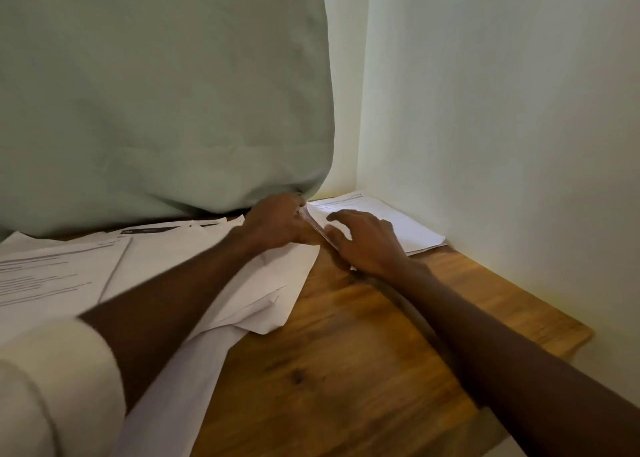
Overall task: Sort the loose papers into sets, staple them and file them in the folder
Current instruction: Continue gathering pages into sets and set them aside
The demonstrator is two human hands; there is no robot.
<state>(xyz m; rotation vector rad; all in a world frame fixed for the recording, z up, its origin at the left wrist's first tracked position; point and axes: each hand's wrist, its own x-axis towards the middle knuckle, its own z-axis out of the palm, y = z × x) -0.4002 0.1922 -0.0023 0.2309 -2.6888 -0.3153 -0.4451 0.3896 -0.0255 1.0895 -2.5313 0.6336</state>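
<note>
Left hand (277, 221) grips the stack of papers (391, 221) by its left edge; right hand (363, 241) – fingers spread – presses on top.

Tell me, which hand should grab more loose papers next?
Probably the left hand: the loose papers lie right beside it, while the right hand rests on the stack.

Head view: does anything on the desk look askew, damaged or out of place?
Yes. The loose papers on the left lie fanned at mixed angles, with bent corners near the wooden table's middle. The stack in the corner is squarer; the left hand grips its edge, and the right hand rests on it. No stapler or folder shows.
</note>
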